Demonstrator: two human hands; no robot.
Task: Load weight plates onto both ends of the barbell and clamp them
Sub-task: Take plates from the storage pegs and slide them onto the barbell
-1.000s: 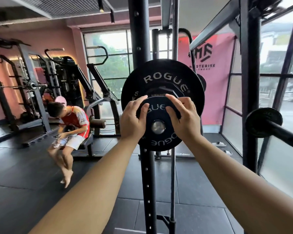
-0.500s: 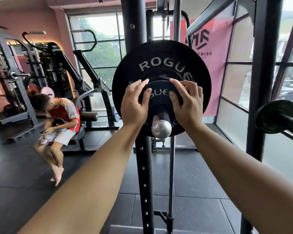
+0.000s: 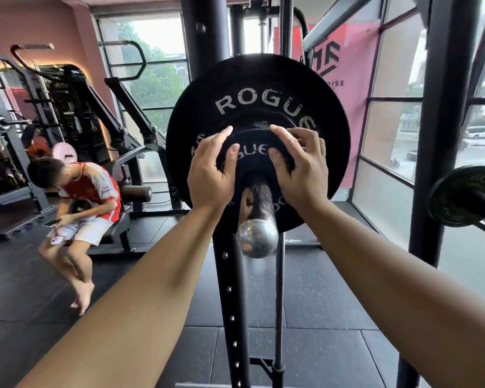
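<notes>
A large black ROGUE plate (image 3: 258,91) sits on the barbell sleeve (image 3: 259,217), whose silver end points toward me. A smaller black ROGUE plate (image 3: 254,148) rides on the same sleeve, close against the big plate. My left hand (image 3: 212,172) grips its left edge, fingers curled over the rim and thumb on its face. Its right edge is gripped the same way by my right hand (image 3: 300,169). No clamp is visible.
A black rack upright (image 3: 230,289) stands just behind the sleeve. Another loaded bar end with a plate (image 3: 459,196) juts in at the right beside a second upright (image 3: 443,130). A person in a red shirt (image 3: 87,197) sits on a bench at left. Windows lie behind.
The small plate has slid along the sleeve toward the big plate, leaving more bare sleeve sticking out toward me. Both hands stayed on its edges and the view has closed in.
</notes>
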